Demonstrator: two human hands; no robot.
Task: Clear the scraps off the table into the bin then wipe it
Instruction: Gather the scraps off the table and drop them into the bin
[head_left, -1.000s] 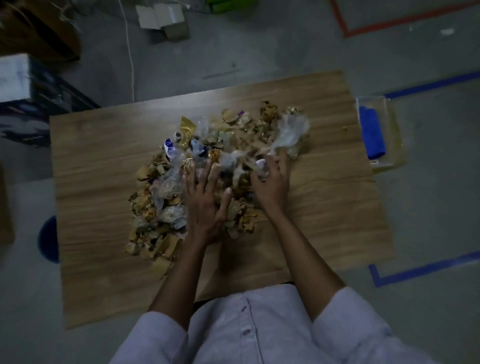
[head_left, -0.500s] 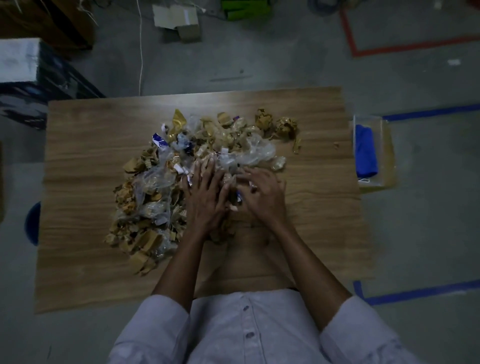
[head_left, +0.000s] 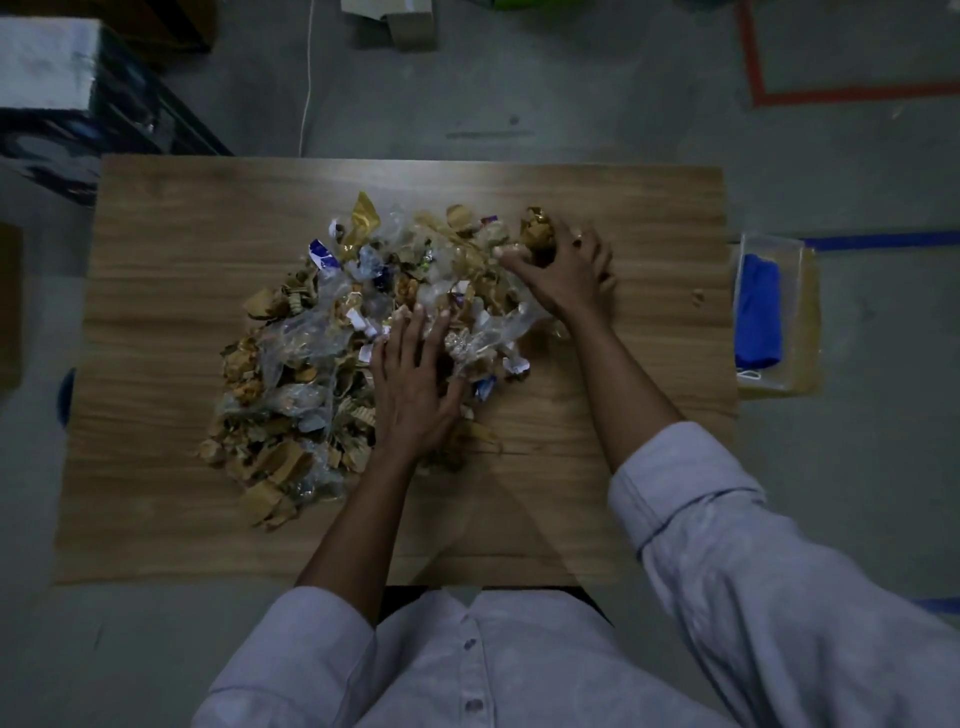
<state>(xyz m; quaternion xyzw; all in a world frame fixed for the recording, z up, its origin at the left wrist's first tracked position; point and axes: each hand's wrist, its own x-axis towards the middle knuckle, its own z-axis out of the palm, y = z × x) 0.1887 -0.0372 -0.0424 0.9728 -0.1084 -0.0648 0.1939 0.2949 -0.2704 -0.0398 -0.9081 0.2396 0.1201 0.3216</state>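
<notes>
half a second ago both hands lay side by side on the near middle of the scraps (head_left: 311, 358). now the right hand (head_left: 566, 275) has gone out to the heap's far right end. its fingers are curled over a crumpled brown wad (head_left: 537, 234), thumb on the near side, so it looks clamped on it. the left hand (head_left: 415, 389) has stayed put, flat on the heap, fingers straight and spread apart, pressing rather than gripping.

this looks like gathering: the right hand pulls the outliers in while the left pins the heap. all the scraps are still on the table (head_left: 156, 249), piled in its middle and spreading toward the near left, with one loose crumb (head_left: 697, 297) alone to the right of the right hand. nothing seems to have reached a bin, and wiping is a long way off. a blue curve (head_left: 65, 395) showing past the table's left edge may be the bin, but that cannot be told.

the table top is wood grain, and the light is dim. off its right edge a clear tray (head_left: 748, 249) holds a folded blue cloth (head_left: 758, 312), likely for the wipe. the floor (head_left: 571, 104) is grey concrete marked with red tape (head_left: 831, 96) and blue tape (head_left: 883, 240). a white cable (head_left: 307, 78) runs down to the table's far edge, a cardboard box (head_left: 400, 23) lies beyond it, and a dark crate (head_left: 130, 119) with a white top stands at the far left.
</notes>
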